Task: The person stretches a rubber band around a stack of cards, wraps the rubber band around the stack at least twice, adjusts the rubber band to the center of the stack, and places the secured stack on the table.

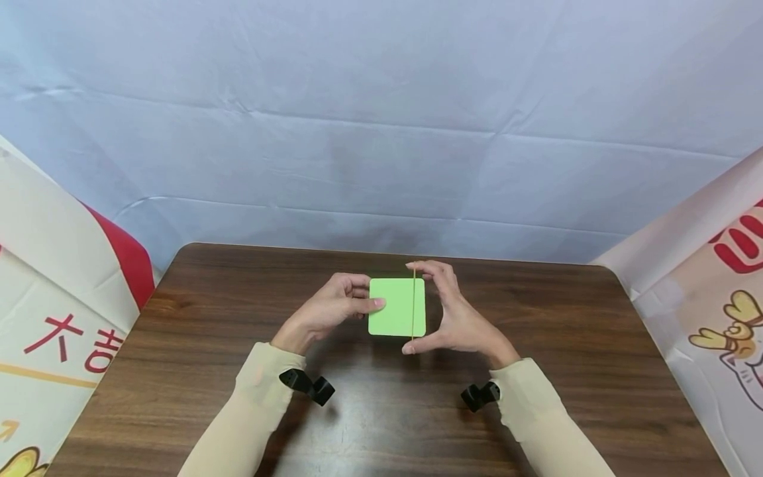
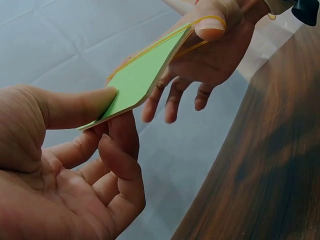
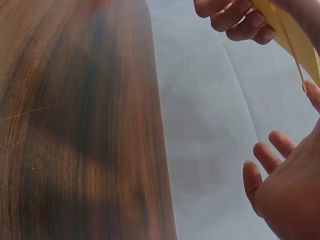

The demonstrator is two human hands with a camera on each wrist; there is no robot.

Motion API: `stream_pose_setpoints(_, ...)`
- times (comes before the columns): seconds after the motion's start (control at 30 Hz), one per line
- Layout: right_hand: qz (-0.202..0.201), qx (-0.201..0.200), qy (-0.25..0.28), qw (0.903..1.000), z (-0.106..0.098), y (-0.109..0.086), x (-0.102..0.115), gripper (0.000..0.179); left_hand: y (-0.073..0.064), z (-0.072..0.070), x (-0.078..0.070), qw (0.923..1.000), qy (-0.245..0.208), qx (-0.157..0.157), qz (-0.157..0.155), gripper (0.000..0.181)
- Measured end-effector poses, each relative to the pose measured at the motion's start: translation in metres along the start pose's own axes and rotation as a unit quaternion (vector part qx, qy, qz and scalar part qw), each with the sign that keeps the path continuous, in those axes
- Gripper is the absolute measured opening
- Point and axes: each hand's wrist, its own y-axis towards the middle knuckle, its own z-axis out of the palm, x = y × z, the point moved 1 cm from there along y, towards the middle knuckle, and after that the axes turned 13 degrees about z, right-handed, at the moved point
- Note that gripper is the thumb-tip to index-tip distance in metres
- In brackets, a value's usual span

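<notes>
A thin square green card stack [image 1: 393, 318] with rounded corners is held above the table. My left hand [image 1: 328, 308] pinches its left edge, thumb on top and fingers beneath. In the left wrist view the stack's [image 2: 145, 70] side edge looks layered; its underside appears yellowish in the right wrist view. A yellow rubber band [image 1: 414, 305] runs across the top near the right edge. My right hand [image 1: 459, 321] holds the band stretched between thumb and index finger, which reach past the stack's far and near edges. Its other fingers [image 2: 172, 102] are spread loosely.
The dark wood-grain table [image 1: 369, 424] extends below both hands. A pale cloth backdrop [image 1: 381, 132] hangs behind its far edge. Printed banners [image 1: 59, 291] stand at the left and right sides. A black camera [image 1: 306, 385] is strapped to each wrist.
</notes>
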Motion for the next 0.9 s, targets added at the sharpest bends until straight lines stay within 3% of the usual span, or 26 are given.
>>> stream_pose_setpoints(0.2, 0.001, 0.006, 0.004, 1.0000, 0.000, -0.002, 0.000, 0.119, -0.001, 0.001, -0.001, 0.9998, 0.008, 0.000, 0.017, 0.016)
stream_pose_setpoints(0.6, 0.021, 0.014, 0.008, 0.9996, 0.003, -0.012, 0.001, 0.102, -0.001, 0.003, -0.002, 0.9942, 0.014, -0.099, 0.038, 0.020)
stream_pose_setpoints(0.77, 0.030, 0.022, 0.016, 0.9992, 0.007, -0.019, -0.001, 0.098, 0.000, 0.004, -0.003, 0.9897, 0.006, -0.140, 0.028, 0.019)
stream_pose_setpoints(0.9, 0.017, 0.027, 0.007, 0.9995, 0.012, -0.024, -0.001, 0.082, 0.002, 0.001, -0.005, 0.9824, -0.004, -0.186, 0.016, 0.019)
